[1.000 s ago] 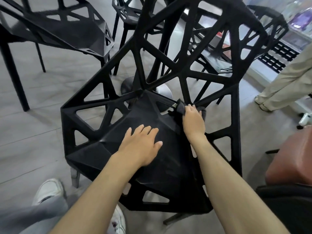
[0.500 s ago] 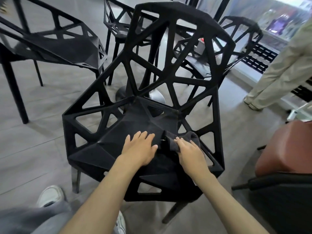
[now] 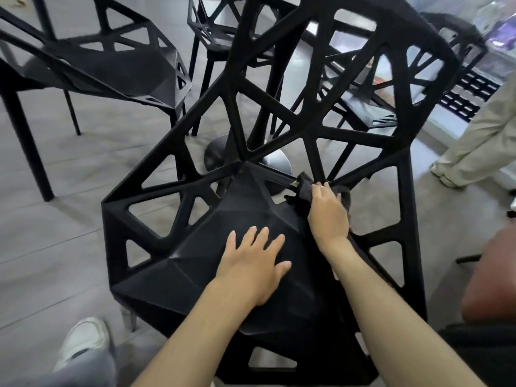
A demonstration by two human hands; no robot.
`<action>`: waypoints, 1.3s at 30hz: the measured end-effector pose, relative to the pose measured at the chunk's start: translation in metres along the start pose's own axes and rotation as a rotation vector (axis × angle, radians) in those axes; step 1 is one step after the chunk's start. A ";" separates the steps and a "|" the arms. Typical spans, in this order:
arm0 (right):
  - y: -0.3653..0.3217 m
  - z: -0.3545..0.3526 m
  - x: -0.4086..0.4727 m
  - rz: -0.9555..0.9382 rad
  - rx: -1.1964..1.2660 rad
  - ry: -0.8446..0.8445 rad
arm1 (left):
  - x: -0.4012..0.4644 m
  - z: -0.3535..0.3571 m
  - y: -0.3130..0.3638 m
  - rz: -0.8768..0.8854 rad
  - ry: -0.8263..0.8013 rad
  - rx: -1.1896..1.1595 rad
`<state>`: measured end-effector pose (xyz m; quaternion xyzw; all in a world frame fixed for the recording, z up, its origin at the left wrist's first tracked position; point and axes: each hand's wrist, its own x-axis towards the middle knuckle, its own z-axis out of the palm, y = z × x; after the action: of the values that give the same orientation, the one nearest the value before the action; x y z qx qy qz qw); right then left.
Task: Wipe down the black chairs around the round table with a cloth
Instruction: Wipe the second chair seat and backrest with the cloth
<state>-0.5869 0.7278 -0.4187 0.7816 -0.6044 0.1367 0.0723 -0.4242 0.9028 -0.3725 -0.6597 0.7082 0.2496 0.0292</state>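
Note:
A black chair (image 3: 223, 247) with a faceted seat and open lattice back stands right in front of me. My left hand (image 3: 251, 263) rests flat on the middle of the seat, fingers spread. My right hand (image 3: 328, 213) grips a bunched dark grey cloth (image 3: 303, 188) and presses it against the rear of the seat, where the struts of the backrest meet. The hand hides most of the cloth.
Three more black chairs stand around the table's round metal base (image 3: 275, 163): one at left (image 3: 111, 62), one behind (image 3: 212, 37), one at right (image 3: 363, 107). Someone in beige trousers (image 3: 480, 135) stands at right. A reddish-brown seat (image 3: 491, 275) is near my right arm. My white shoe (image 3: 83, 339) is at bottom left.
My right hand has pushed the cloth from the seat's front right edge back to the junction with the backrest. My left hand stays on the seat.

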 end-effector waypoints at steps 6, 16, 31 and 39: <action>0.014 -0.038 -0.042 -0.143 -0.058 -0.169 | -0.008 -0.012 0.017 0.045 0.033 -0.123; 0.076 -0.124 -0.113 -0.534 -0.419 -0.198 | -0.030 0.001 0.051 0.021 0.014 -0.110; 0.088 -0.129 -0.105 -0.403 -0.324 -0.058 | -0.012 0.027 0.077 0.093 0.017 0.056; 0.090 -0.132 -0.172 -0.357 -0.201 -0.003 | -0.017 0.027 0.094 0.103 0.040 0.041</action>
<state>-0.7303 0.9006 -0.3496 0.8653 -0.4670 0.0597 0.1721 -0.5190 0.9299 -0.3600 -0.6265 0.7467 0.2228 0.0155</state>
